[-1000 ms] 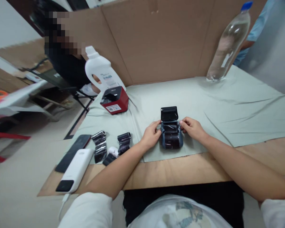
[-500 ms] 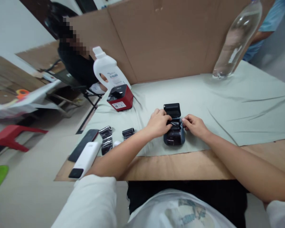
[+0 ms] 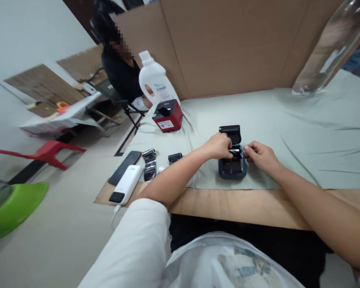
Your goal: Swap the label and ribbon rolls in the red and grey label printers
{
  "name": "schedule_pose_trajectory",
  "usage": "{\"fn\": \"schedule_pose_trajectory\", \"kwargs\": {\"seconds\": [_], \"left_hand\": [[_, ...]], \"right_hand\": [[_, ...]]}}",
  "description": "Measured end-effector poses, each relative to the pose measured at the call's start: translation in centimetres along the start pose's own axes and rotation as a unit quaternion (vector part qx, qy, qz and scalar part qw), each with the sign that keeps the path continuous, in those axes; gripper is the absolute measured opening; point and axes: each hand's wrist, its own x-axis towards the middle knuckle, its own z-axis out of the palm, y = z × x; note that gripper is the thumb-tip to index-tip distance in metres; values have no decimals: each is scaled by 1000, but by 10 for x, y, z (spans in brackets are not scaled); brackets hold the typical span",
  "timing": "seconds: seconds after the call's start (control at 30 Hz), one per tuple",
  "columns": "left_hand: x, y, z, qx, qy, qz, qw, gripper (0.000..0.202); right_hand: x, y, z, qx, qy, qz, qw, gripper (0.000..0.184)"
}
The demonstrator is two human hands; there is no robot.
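Note:
A small dark box-shaped device (image 3: 232,173), resembling a portable printer, rests on the cloth with its lid (image 3: 234,133) tipped back. Inside it lies a roll of shiny black film (image 3: 235,151). My left hand (image 3: 221,145) reaches in from the left, fingers curled down onto the roll and partly hiding it. At the device's right rim, the thumb and forefinger of my right hand (image 3: 259,155) are pinched together. Two more pieces of black film wound on tubes, one with film unrolled (image 3: 150,164) and one shorter (image 3: 175,157), lie left of my left forearm.
A red and black box (image 3: 168,120) and a white jug (image 3: 159,82) stand at the back left. Nearer are a phone (image 3: 125,168) and a white power bank (image 3: 127,185). A large clear bottle (image 3: 321,60) stands back right, before a cardboard partition (image 3: 228,48). Another person (image 3: 120,72) sits beyond.
The head view has turned left, so everything sits further right in the picture. Both hands stay at the device, with my left fingers reaching a little deeper over the roll.

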Motion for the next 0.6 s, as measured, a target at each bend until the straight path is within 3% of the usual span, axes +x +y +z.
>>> {"fn": "schedule_pose_trajectory", "kwargs": {"seconds": [0.17,0.3,0.37,0.47,0.53,0.6], "left_hand": [[-8,-13,-17,-128,8,-42,991,25],[-33,-30,-57,-238,-1,4,971,26],[-55,-47,-82,-197,-34,-25,979,28],[-92,-89,-109,-45,-98,-142,984,34],[-116,-123,-112,41,-125,-215,968,36],[-134,-154,-104,87,-143,-287,943,35]], "right_hand": [[0,2,0,4,-1,-3,1000,30],[-1,3,0,5,-2,-5,1000,31],[-1,3,0,7,-3,-3,1000,31],[0,4,1,1,-7,-9,1000,30],[0,5,1,-6,-8,-16,1000,30],[1,7,2,-18,-7,-24,1000,29]]}}
